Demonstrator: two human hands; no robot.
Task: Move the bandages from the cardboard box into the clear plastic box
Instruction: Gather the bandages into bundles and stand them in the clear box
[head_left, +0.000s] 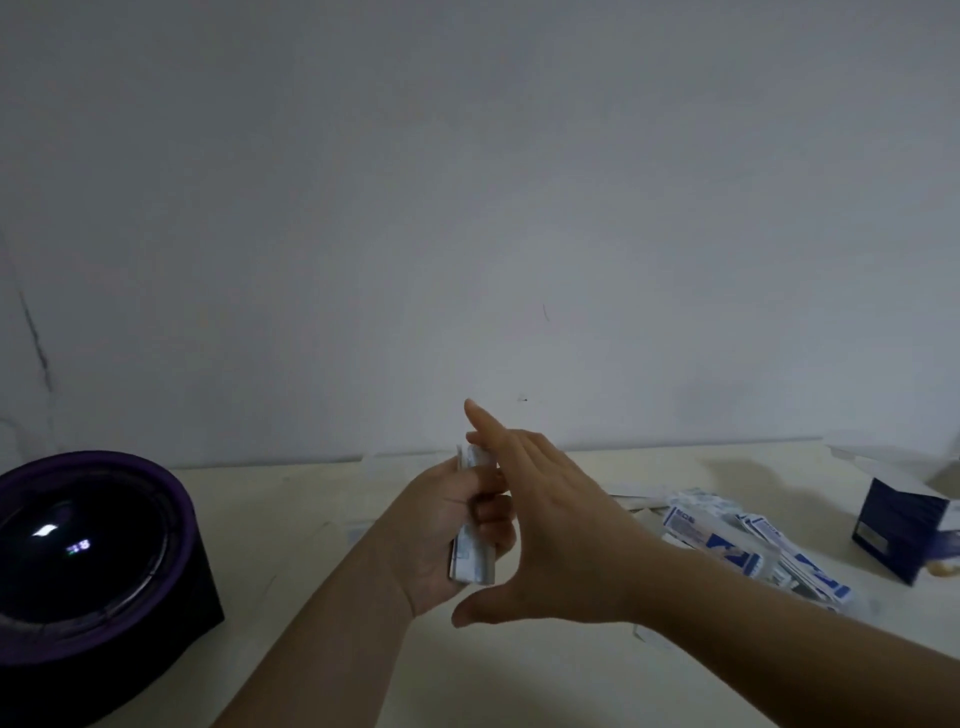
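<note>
Left hand grips bandages; clear plastic box holds more.

Holds the left grip up in mid-view, forearm bare and slanting in from the lower left, palm turned to the right. Clasps an upright stack of bandages there, fingers curled round its right edge. Sets the right grip just beside it, back toward the camera, forearm bare and reaching in from the lower right. Stretches the right fingers straight, up and leftward, across the left fingers and the stack; contact not clear. Splays the thumb down and leftward, below the stack.
</note>
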